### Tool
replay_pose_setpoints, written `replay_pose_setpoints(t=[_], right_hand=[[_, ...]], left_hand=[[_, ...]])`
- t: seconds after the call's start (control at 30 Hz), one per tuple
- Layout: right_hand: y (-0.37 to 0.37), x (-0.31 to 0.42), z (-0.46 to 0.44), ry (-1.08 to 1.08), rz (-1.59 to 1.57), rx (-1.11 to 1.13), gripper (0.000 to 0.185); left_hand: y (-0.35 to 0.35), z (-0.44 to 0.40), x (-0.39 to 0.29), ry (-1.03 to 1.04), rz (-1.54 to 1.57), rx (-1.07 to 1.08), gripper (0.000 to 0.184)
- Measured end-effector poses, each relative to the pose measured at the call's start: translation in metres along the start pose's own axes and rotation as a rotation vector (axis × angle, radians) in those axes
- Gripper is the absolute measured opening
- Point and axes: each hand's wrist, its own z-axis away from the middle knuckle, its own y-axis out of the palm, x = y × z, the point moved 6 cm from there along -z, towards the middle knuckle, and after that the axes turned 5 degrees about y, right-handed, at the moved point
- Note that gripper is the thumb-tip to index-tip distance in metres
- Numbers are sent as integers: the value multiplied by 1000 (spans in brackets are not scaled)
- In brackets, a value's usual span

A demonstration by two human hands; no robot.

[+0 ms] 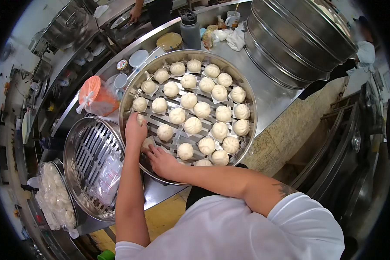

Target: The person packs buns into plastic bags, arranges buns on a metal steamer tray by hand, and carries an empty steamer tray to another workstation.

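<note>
A large round metal steamer tray (252,93) in the middle of the view holds many pleated white steamed buns (189,100), most on small paper squares over the slats. At the tray's left side my left hand (135,132) is closed around a bun (140,119), which its fingers partly cover. Just below and to the right, my right hand (161,162) has its fingers closed against another bun (147,144) by the inner rim, with a bit of paper beside it.
Left of the tray stands a second slatted steamer tray (80,173) with a plastic bag (108,177) in it. Bagged dough pieces (54,195) lie farther left. A stack of steamers (290,39), a bottle (190,30) and a mug (232,19) stand behind. Another person's hand (135,14) shows at the top.
</note>
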Motion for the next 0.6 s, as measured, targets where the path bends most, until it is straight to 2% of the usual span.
replay_pose_setpoints(t=[0.1,0.17,0.2,0.3,0.33,0.37,0.53,0.6], right_hand=[[-1,1,0,-24,57,156,44],[12,-3,0,25,18,53,48],[24,-4,-1,47,-1,3,51],[71,-2,-18,105,-274,121,48],[41,-11,-4,164,-528,-79,47],[22,-10,3,151,-523,-103,48],[-35,-15,22,89,-481,-230,49],[-37,-18,33,124,-369,349,48]], left_hand=[[-3,16,-23,47,5,45,60],[-11,32,-65,61,112,153,75],[-13,40,-86,49,55,239,83],[-1,64,-126,50,-115,443,108],[8,73,-127,77,-176,479,114],[15,78,-129,105,-239,515,121],[24,78,-139,122,-352,548,120],[29,79,-133,127,-349,542,120]])
